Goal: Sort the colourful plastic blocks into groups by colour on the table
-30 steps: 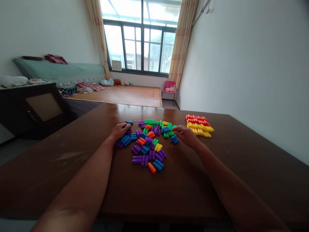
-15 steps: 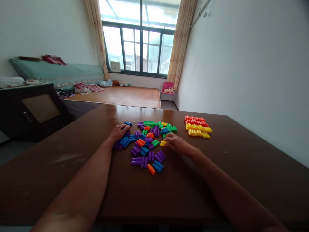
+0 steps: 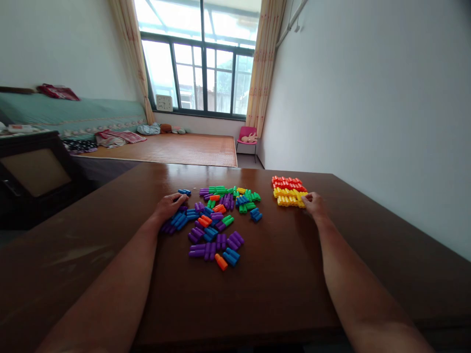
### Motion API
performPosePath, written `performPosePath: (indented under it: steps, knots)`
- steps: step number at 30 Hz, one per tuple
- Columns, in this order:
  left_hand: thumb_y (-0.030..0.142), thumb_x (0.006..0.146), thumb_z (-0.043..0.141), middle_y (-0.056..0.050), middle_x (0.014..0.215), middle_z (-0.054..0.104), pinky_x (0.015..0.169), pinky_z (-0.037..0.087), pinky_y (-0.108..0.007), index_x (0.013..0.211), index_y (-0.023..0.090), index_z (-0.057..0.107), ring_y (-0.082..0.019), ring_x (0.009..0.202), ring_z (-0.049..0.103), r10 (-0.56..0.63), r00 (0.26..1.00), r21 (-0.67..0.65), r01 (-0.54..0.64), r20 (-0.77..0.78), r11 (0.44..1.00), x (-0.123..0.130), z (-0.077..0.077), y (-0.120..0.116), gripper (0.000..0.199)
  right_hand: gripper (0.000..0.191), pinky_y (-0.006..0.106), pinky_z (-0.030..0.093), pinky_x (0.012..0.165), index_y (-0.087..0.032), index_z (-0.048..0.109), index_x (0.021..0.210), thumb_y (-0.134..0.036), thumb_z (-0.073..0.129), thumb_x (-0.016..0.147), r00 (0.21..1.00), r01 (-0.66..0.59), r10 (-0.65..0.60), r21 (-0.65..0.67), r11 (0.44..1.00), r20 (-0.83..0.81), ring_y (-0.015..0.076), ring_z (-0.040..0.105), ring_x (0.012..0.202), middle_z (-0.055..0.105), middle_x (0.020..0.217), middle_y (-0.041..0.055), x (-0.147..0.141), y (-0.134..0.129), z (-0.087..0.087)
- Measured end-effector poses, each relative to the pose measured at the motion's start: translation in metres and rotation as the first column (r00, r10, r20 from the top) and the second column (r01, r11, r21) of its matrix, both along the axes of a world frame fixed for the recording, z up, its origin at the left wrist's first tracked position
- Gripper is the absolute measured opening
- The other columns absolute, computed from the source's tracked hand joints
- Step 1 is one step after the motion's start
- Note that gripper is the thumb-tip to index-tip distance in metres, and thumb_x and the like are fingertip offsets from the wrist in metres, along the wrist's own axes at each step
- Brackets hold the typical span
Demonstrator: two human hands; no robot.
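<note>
Evidently the contact is at the far right, where the right hand [image 3: 314,202] has its thumb and fingertips drawn together on a yellow piece [image 3: 303,200] at the right end of the yellow rows [image 3: 288,201]. These lie on the brown table [image 3: 272,279], just in front of the red rows [image 3: 287,182]. The left hand [image 3: 170,206] rests at the left edge of the loose pieces, fingers loosely curled, near a small blue piece [image 3: 184,192]; nothing shows in its grasp, but the underside is hidden, so I cannot tell whether it holds anything. Between the hands lie purple pieces [image 3: 210,251], green pieces [image 3: 217,189] and others in a jumble, with an orange piece [image 3: 221,262] nearest the body. All have the glossy look of moulded plastic, so I would judge them light, stiff and hard to break, though rather slick, and their rounded barrels could roll or skid when nudged. A pinch across the sides of the barrels, thumb opposite forefinger, should hold best; squeezing the narrower tips might let one slip out. Joined rows probably flex or part at the seams, so they are better supported along their length than held by one end.
</note>
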State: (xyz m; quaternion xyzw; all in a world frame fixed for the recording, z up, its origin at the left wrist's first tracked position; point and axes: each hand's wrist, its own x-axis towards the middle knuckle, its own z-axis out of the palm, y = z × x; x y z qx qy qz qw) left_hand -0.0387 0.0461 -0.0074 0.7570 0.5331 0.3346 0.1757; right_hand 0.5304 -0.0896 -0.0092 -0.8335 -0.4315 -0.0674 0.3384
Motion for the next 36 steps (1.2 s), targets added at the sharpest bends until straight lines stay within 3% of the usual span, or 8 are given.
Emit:
performPosePath:
  steps: [7,11,15,21,26,30,33,36]
  knots:
    - [0.063,0.082,0.043,-0.004,0.095,0.075,0.076,0.048,-0.029,0.096,0.021,0.074,-0.024,0.088,0.067,0.001,1.0,-0.003,-0.002,-0.028,1.0,0.003,0.004,-0.004,0.054,0.036,0.032,0.043,0.065,-0.019,0.067,0.084,-0.05,0.051,0.085,0.981,0.029,-0.022,-0.033,0.999,0.193,0.0232,0.061,0.074,0.067,0.085,0.0116,-0.016,-0.008,0.01]
    - [0.062,0.081,0.045,-0.004,0.095,0.075,0.077,0.047,-0.029,0.094,0.022,0.074,-0.024,0.089,0.067,0.016,0.999,-0.005,-0.016,-0.046,1.0,0.005,0.008,-0.008,0.051,0.034,0.032,0.046,0.073,-0.016,0.068,0.093,-0.04,0.044,0.091,0.951,-0.203,0.168,0.112,0.973,0.26,0.0207,0.06,0.077,0.068,0.093,0.012,-0.057,0.005,0.025]
    - [0.061,0.082,0.044,-0.004,0.091,0.075,0.075,0.047,-0.029,0.091,0.022,0.074,-0.024,0.088,0.067,0.002,0.999,-0.007,-0.002,-0.035,1.0,0.006,0.007,-0.009,0.05,0.031,0.031,0.045,0.087,-0.02,0.068,0.105,-0.036,0.043,0.094,0.751,-0.589,0.591,-0.104,0.801,0.295,0.0206,0.06,0.097,0.07,0.105,0.0083,-0.139,0.04,0.033]
    - [0.059,0.083,0.042,-0.006,0.09,0.075,0.073,0.046,-0.03,0.091,0.02,0.074,-0.024,0.087,0.067,-0.005,1.0,-0.006,0.005,-0.012,1.0,0.008,0.007,-0.009,0.051,0.032,0.04,0.045,0.093,-0.024,0.066,0.118,-0.031,0.046,0.093,0.763,-0.489,0.605,-0.409,0.77,0.227,0.026,0.055,0.112,0.069,0.114,0.011,-0.201,0.105,0.035]
    - [0.059,0.083,0.043,-0.005,0.088,0.075,0.07,0.046,-0.031,0.091,0.021,0.075,-0.025,0.085,0.067,0.001,1.0,-0.004,-0.001,-0.021,1.0,0.008,0.008,-0.011,0.051,0.021,0.034,0.049,0.085,-0.026,0.071,0.102,-0.028,0.065,0.082,0.759,-0.524,0.629,-0.416,0.743,0.167,0.0214,0.064,0.097,0.072,0.104,0.0064,-0.203,0.132,0.035]
    - [0.06,0.082,0.043,-0.005,0.087,0.075,0.071,0.047,-0.03,0.091,0.021,0.075,-0.025,0.084,0.067,-0.003,1.0,-0.008,0.003,-0.007,1.0,0.008,0.008,-0.01,0.051,0.02,0.029,0.051,0.078,-0.024,0.07,0.092,-0.032,0.072,0.073,0.722,-0.678,0.688,-0.118,0.726,0.081,0.0167,0.065,0.085,0.073,0.094,0.0021,-0.191,0.123,0.042]
    - [0.061,0.081,0.045,-0.005,0.089,0.075,0.074,0.048,-0.03,0.091,0.021,0.075,-0.025,0.086,0.067,-0.008,1.0,-0.009,0.008,0.002,1.0,0.008,0.008,-0.009,0.051,0.032,0.03,0.053,0.076,-0.02,0.068,0.094,-0.045,0.069,0.074,0.726,-0.672,0.686,0.165,0.722,-0.045,0.0167,0.066,0.08,0.073,0.089,0.0037,-0.15,0.1,0.046]
    - [0.061,0.081,0.045,-0.004,0.092,0.075,0.077,0.048,-0.03,0.092,0.022,0.075,-0.025,0.088,0.066,-0.01,1.0,-0.014,0.01,-0.012,1.0,0.006,0.006,-0.007,0.051,0.046,0.032,0.054,0.073,-0.016,0.066,0.095,-0.055,0.067,0.071,0.838,-0.444,0.524,0.371,0.815,-0.149,0.0187,0.066,0.078,0.072,0.09,0.0087,-0.082,0.064,0.041]
